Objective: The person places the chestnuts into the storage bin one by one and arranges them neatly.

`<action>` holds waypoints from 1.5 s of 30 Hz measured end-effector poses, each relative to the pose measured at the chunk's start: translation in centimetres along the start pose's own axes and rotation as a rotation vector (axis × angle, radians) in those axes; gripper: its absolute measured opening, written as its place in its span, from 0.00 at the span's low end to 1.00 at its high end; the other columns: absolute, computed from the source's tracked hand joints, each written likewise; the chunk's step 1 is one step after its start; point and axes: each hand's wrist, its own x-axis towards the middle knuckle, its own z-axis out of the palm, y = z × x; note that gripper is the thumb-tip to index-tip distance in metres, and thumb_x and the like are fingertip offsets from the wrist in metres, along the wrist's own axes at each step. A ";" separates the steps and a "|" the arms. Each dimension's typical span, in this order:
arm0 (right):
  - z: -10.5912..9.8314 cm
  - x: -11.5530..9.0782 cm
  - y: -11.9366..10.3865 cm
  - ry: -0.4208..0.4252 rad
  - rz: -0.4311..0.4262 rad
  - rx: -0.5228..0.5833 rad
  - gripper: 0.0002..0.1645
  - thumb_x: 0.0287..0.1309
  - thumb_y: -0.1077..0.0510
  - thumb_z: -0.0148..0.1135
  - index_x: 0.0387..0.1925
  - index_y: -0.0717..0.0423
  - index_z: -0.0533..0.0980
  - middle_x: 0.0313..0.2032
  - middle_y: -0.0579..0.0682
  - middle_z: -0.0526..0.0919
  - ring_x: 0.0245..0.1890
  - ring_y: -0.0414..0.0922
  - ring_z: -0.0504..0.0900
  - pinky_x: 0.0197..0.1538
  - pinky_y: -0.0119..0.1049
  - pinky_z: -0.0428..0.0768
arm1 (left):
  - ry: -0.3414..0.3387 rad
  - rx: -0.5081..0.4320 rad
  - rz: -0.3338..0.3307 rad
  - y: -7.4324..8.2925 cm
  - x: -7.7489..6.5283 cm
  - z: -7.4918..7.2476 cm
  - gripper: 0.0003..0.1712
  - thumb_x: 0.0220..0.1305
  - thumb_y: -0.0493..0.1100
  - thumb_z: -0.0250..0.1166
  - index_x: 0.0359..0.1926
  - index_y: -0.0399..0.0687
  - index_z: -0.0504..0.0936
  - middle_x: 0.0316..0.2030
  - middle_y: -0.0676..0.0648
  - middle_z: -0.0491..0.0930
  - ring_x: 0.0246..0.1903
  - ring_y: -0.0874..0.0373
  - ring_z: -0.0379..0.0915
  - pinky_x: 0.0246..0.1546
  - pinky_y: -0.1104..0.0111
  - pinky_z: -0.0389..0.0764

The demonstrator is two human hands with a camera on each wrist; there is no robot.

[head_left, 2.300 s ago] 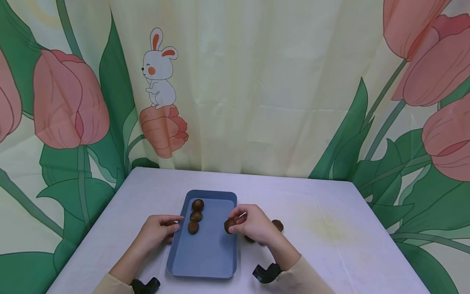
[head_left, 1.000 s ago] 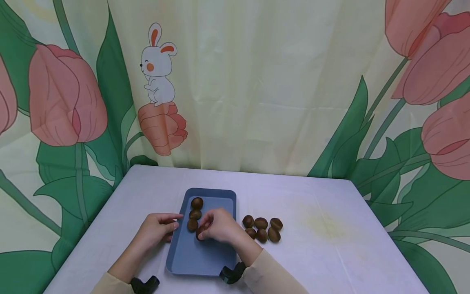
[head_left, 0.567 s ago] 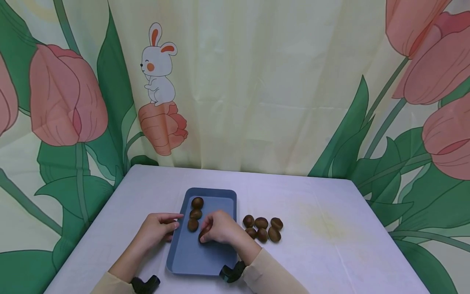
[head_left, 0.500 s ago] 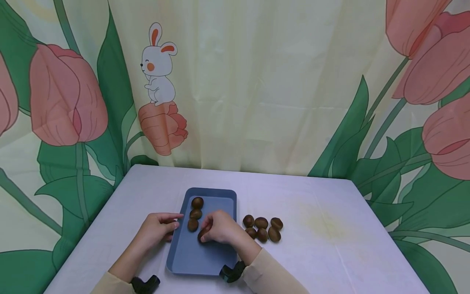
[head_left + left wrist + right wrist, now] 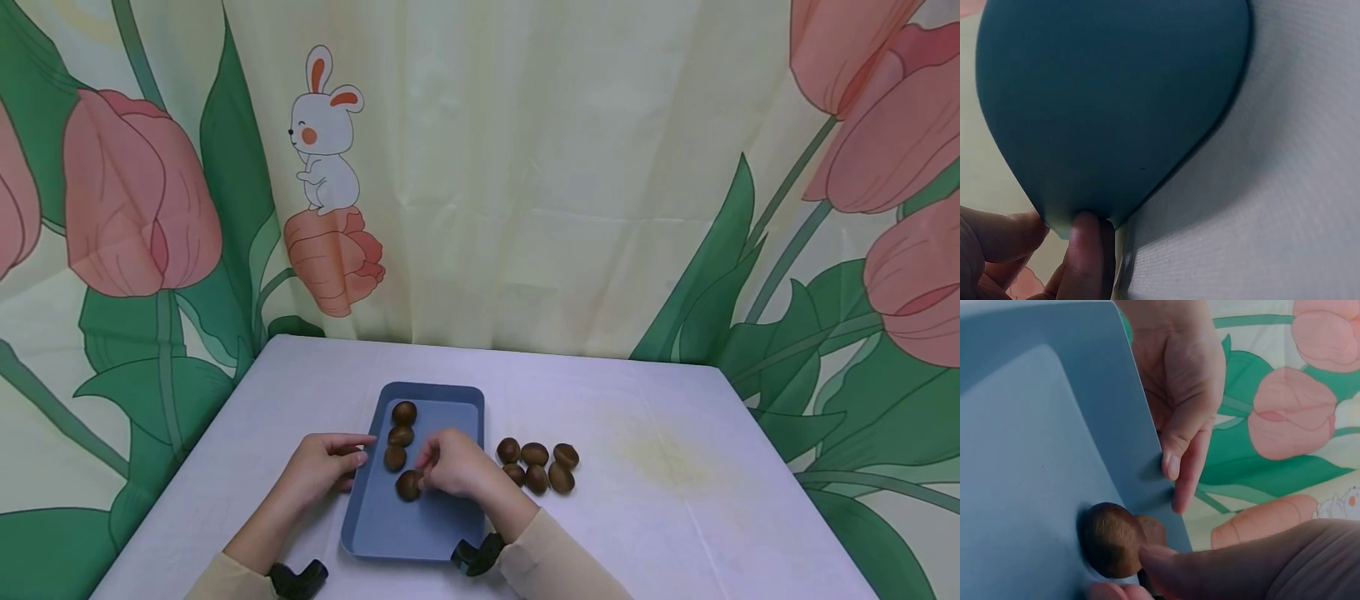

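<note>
Inside the blue tray [image 5: 446,533], three brown chestnuts [image 5: 401,436] form a column along the left side. A fourth chestnut [image 5: 408,485] lies just below them, a small gap apart. My right hand [image 5: 455,463] is over the tray, its thumb and fingertips at that chestnut's right side. In the right wrist view the thumb touches the near chestnut [image 5: 1110,540] without pinching it, and another chestnut [image 5: 1152,530] shows partly behind. My left hand [image 5: 322,467] holds the tray's left rim; the left wrist view shows its fingertips on both sides of the tray edge [image 5: 1104,125].
Several more chestnuts [image 5: 535,467] sit in two rows on the white-covered table [image 5: 660,483], right of the tray. Behind the table hangs a curtain [image 5: 510,183] printed with tulips and a rabbit. A black wrist mount [image 5: 477,556] sits by the right cuff.
My right hand has carried a chestnut from the tray's right edge leftward and set it below the column. Its fingers have loosened, leaving the chestnut in full view. My left hand has stayed put.
</note>
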 end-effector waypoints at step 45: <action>-1.7 -1.3 0.2 -0.190 0.027 0.209 0.03 0.62 0.68 0.74 0.35 0.59 0.87 0.29 0.53 0.91 0.31 0.48 0.92 0.41 0.44 0.92 | -0.001 0.003 -0.002 0.0 0.1 0.1 0.17 0.72 0.34 0.70 0.59 0.44 0.90 0.58 0.35 0.87 0.37 0.58 0.84 0.34 0.66 0.89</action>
